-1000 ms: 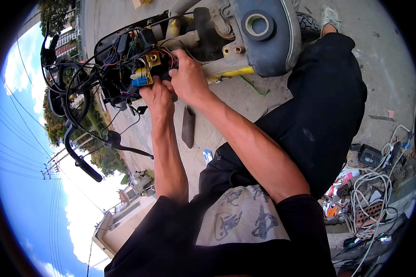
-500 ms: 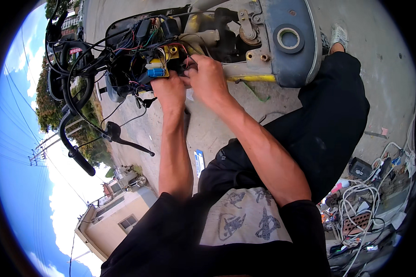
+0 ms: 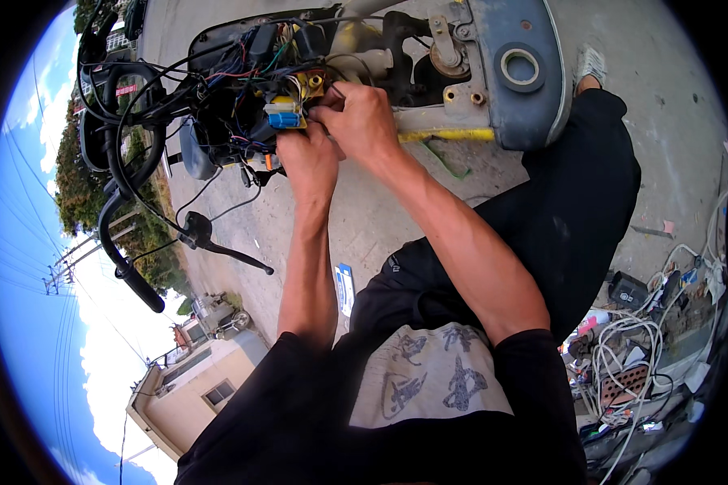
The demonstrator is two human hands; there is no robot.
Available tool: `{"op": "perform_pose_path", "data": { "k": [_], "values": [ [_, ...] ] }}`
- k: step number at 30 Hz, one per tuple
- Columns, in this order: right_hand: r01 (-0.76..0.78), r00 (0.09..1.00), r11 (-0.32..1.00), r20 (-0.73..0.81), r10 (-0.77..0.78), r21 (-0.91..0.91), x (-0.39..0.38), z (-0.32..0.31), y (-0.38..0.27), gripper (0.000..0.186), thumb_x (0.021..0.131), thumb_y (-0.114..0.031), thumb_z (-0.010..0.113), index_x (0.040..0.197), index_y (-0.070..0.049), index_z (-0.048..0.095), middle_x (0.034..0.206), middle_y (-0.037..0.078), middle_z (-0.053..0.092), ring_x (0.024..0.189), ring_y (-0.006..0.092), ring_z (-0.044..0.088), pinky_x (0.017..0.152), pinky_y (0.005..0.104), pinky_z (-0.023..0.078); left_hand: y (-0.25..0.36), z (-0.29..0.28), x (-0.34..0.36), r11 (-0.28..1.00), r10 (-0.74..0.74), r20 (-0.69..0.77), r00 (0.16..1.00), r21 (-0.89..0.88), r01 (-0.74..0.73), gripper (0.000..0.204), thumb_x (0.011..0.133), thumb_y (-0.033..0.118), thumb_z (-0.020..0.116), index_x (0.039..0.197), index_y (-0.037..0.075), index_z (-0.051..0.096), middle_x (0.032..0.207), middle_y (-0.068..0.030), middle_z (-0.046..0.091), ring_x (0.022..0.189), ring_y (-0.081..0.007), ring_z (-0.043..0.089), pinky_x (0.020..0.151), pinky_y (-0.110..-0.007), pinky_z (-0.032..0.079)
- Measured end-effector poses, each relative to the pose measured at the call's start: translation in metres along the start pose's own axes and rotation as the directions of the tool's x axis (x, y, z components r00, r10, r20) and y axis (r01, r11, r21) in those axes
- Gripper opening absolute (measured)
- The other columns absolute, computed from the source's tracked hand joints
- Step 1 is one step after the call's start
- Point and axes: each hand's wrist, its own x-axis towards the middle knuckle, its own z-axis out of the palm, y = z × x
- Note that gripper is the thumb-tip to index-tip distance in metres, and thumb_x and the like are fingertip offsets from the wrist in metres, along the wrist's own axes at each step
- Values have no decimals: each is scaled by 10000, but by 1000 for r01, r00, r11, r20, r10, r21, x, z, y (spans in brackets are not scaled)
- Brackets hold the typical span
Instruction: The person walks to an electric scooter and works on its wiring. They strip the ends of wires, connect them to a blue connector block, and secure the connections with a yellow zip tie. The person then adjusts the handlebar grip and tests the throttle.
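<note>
A partly stripped scooter (image 3: 534, 48) lies across the upper view, its wiring harness (image 3: 243, 61) bare. Both hands work in the bay among the wires. My left hand (image 3: 309, 162) is closed just below a blue cylindrical part (image 3: 284, 120), its fingertips hidden among the wiring. Right beside it, my right hand (image 3: 362, 117) has its thumb and fingers pinched together near the brass-coloured terminals (image 3: 315, 81). What either hand grips is too small and too covered to make out. A small orange connector (image 3: 270, 162) hangs by the left hand.
Handlebars with a black grip (image 3: 141, 289) and a brake lever (image 3: 230, 257) reach out at the left. A blue-and-white packet (image 3: 344, 288) lies on the ground. At lower right is a heap of white cable (image 3: 623, 343), scraps and a black box (image 3: 627, 288).
The scooter appears slightly farther right in view. Both hands stay at the wiring, the fingers shifted a little. The orange connector now shows beside my left hand.
</note>
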Motion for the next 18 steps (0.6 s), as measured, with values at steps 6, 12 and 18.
{"op": "perform_pose_path", "data": {
  "k": [6, 12, 18],
  "values": [
    [-95, 991, 995, 93, 95, -7, 5, -5, -4, 258, 800, -229, 789, 897, 10, 772, 750, 221, 718, 721, 368, 716, 715, 439, 573, 20, -30, -8, 938, -134, 286, 949, -271, 214, 249, 1047, 18, 462, 1274, -33, 551, 809, -137, 704, 585, -128, 636, 485, -271, 457],
    [-99, 982, 995, 166, 94, 17, 5, -11, -3, 256, 832, -223, 739, 931, 13, 762, 817, 261, 722, 782, 442, 716, 765, 470, 578, 5, -1, -8, 964, -37, 35, 999, -262, 45, 192, 1091, 63, 474, 1228, -33, 569, 751, -103, 678, 495, -123, 607, 412, -266, 407],
    [-75, 972, 993, 231, 53, 87, 10, -17, 7, 240, 882, -204, 734, 978, 11, 778, 748, 166, 719, 670, 256, 655, 682, 390, 542, 8, 3, -5, 978, -63, 6, 998, -197, 63, 190, 1091, 81, 501, 1169, -32, 633, 730, -67, 649, 467, -99, 562, 395, -267, 399]
  ]
}}
